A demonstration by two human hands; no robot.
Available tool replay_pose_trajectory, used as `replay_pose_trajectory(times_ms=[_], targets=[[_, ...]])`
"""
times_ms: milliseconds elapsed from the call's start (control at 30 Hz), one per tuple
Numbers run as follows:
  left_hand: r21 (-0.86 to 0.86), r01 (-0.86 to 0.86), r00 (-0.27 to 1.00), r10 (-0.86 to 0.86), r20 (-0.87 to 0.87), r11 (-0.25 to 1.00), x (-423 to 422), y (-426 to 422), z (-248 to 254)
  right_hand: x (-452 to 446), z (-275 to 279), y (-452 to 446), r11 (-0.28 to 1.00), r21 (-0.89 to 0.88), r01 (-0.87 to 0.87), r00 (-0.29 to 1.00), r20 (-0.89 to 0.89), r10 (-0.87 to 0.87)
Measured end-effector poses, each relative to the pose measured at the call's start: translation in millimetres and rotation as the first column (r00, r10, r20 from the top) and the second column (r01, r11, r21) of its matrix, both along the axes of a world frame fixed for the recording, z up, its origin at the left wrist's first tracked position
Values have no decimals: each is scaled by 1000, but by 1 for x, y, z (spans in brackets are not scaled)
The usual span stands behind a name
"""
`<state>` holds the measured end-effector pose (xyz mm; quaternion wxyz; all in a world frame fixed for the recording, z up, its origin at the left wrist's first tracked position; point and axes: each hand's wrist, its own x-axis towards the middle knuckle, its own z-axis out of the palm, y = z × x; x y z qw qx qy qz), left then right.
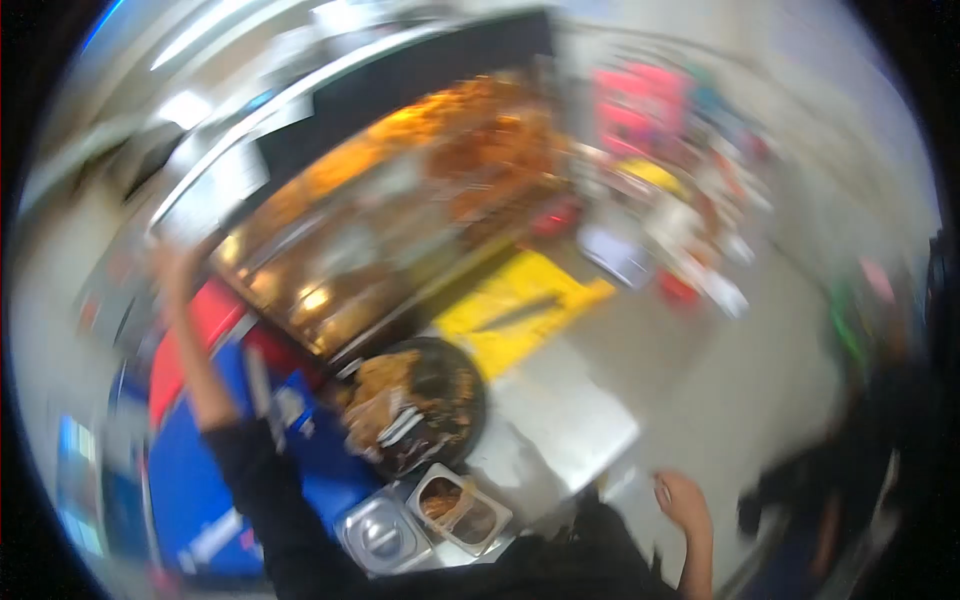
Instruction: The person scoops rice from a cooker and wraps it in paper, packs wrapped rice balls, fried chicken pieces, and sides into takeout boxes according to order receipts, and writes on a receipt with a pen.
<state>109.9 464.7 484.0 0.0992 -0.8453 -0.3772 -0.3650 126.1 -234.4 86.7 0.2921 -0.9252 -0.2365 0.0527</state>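
My left hand reaches out at the upper left, beside the left end of a lit glass food display case. Motion smears its fingers, so I cannot make out whether it grips the case's edge. Low on the right, my right hand hangs near my body with its fingers loosely curled and nothing visible in it. Between my arms stands a round dark pan holding brown food and a small striped packet or tool. Two steel containers sit below it: one lidded, one with brown food.
A yellow sheet with a dark long object on it lies before the case. Pink bags and blurred items crowd the back right. Blue and red containers stand under my left arm. A person in dark clothing is at the right.
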Motion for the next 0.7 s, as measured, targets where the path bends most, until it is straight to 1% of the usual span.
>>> replay_pose_trajectory(times_ms=[33,67,100,133,200,233,300,333,400,433,467,533,567,633,667,700], targets=[[82,116,993,-116,-5,990,-1,-16,-10,-23,5,0,999,-27,38,998,-54,-40],[167,222,975,-223,-15,961,-4,-39,-21,-47,7,1,997,-36,72,997,-14,-72],[251,314,948,-317,-29,916,-4,-64,-31,-73,6,-2,990,-83,111,992,-50,-115],[336,377,921,-389,-34,863,-8,-89,-42,-98,1,-1,988,-37,152,986,-64,-154],[468,461,856,-518,-9,754,-10,-141,-63,-155,7,-1,970,-26,240,959,-145,-242],[501,506,807,-591,13,702,-6,-168,-73,-184,6,-3,933,-36,359,916,-177,-359],[545,587,681,-729,68,599,-4,-214,-93,-235,3,-6,932,-107,345,879,-311,-361],[556,631,603,-793,87,541,4,-241,-103,-259,0,-10,901,-108,421,842,-322,-432],[576,699,434,-892,128,423,9,-290,-119,-298,-3,-22,811,-308,498,702,-405,-585],[587,721,352,-924,149,369,11,-314,-127,-316,0,-28,751,-368,548,631,-407,-660],[592,742,267,-949,170,315,11,-336,-134,-333,-1,-33,734,-367,571,609,-410,-679],[603,769,105,-972,208,212,11,-390,-149,-361,-1,-48,566,-374,734,426,-395,-814],[606,779,23,-973,228,160,9,-417,-156,-373,0,-53,554,-375,743,413,-396,-821],[607,792,-145,-947,285,62,-1,-473,-177,-392,5,-69,434,-366,823,256,-443,-859],[603,797,-222,-923,314,13,-8,-501,-185,-402,-1,-80,434,-371,821,252,-447,-858],[598,801,-295,-893,339,-37,-15,-530,-197,-412,-13,-94,468,-276,840,300,-483,-823]])
